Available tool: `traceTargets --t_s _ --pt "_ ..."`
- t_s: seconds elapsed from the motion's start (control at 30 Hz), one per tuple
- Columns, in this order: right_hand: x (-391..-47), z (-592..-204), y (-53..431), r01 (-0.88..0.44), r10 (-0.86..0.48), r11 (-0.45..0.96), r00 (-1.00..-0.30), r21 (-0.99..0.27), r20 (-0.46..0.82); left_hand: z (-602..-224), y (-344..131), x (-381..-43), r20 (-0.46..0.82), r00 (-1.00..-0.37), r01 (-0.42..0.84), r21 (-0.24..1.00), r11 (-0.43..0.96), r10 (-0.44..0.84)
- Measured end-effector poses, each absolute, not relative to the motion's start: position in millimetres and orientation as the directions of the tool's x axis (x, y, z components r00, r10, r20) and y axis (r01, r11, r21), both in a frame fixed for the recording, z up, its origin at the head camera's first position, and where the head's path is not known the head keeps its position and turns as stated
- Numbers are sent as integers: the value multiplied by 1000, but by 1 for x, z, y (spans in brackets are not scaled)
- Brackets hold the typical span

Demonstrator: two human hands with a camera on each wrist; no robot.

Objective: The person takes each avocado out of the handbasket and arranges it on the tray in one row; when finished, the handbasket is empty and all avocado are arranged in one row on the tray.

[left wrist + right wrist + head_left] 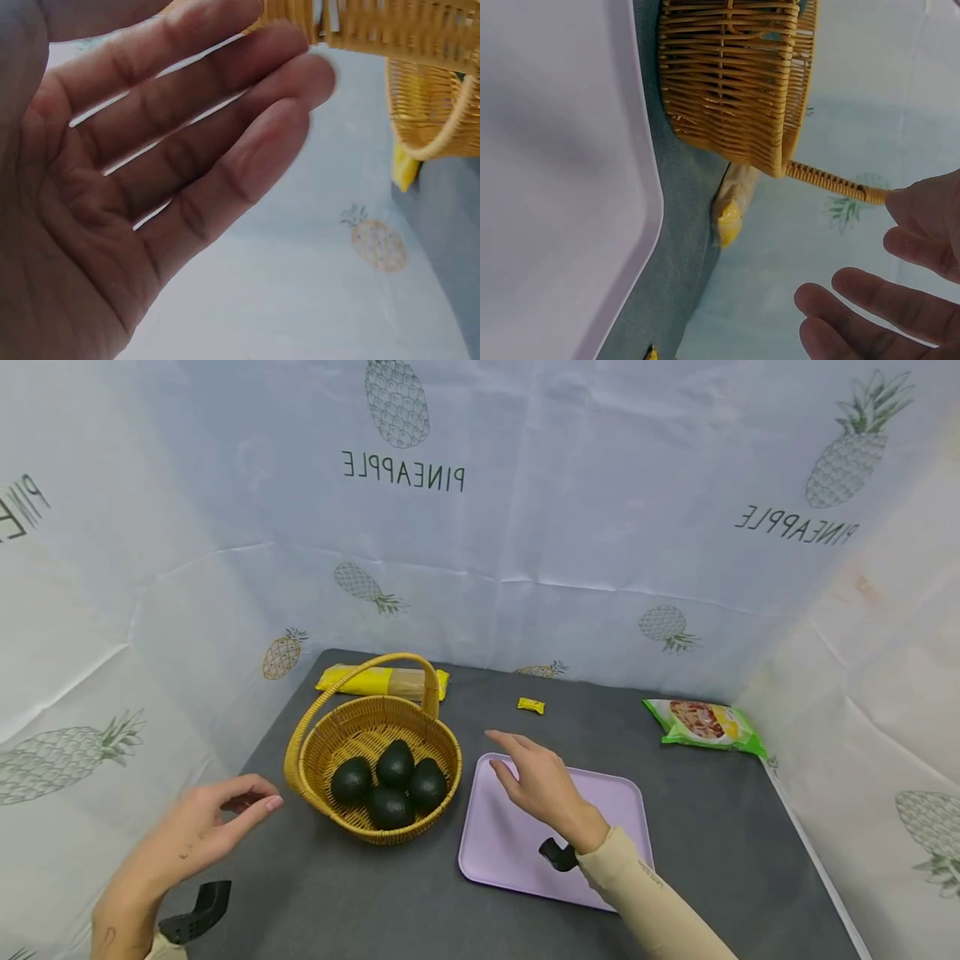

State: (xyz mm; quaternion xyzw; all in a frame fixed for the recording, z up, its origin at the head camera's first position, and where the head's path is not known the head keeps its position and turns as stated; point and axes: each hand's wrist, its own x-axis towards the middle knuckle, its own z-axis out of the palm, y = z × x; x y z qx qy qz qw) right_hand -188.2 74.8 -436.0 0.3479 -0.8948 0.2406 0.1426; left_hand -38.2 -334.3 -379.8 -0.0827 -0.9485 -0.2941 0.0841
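left fingers (255, 161): nearly straight, side by side, split by narrow gaps; gently curved as seen from the head view.
right fingers (892, 304): loosely bent, spread unevenly.
basket (367, 727): yellow wicker, stands upright on the dark table (352, 902), left of centre.
handle (431, 697): arches high over the rim.
avocados (391, 810): four, dark green, clustered inside at the near right.
left hand (191, 835): hangs near the basket, on its left.
tray (498, 852): lilac, lies flat just right of the basket.
right hand (540, 777): hovers above the tray, back upward.
long yellow packet (378, 682): lies behind the basket, partly hidden by it.
small yellow packet (531, 705): lies beyond the tray.
green bag (705, 724): rests near the far right corner, bearing a food picture.
curtain (525, 527): hangs around the table, printed with pineapples and mirrored lettering.
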Motion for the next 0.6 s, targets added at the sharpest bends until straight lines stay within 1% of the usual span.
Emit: traceTargets --t_s 0.13,0.23,0.4,0.6 --pt "-191 -433 66 -706 -566 618 -705 -346 426 -371 -334 -44 312 -949 213 509 834 52" --pt "-193 -433 58 -720 -580 598 -692 -352 430 -369 -331 -50 390 -921 241 514 824 26" --pt "-198 -433 40 -734 -611 570 -679 -370 407 -370 -324 -61 454 -891 283 558 780 -2" --pt "-202 -434 16 -741 -658 517 -664 -428 355 -372 -316 -72 506 -862 332 586 739 -14"
